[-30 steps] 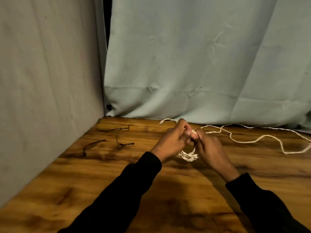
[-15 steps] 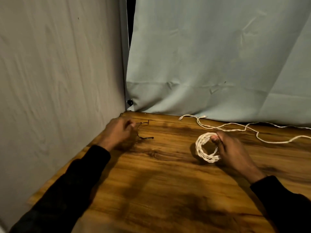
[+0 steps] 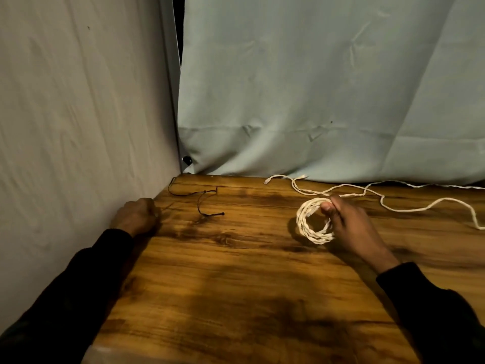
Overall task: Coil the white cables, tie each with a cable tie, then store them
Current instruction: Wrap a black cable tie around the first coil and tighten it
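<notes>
I see the wooden bench (image 3: 236, 298) set into a corner of pale hanging cloth (image 3: 315, 88), with a loose white cable (image 3: 409, 210) trailing along its far edge. The coiled white cable (image 3: 311, 227) stands on the bench right of centre, pinched at its top by the thumb and fingers of my right hand (image 3: 351, 227). My left hand (image 3: 136, 215) sits at the bench's left edge with fingers curled (contents of that grip: I cannot tell), near two black cable ties (image 3: 202, 203).
</notes>
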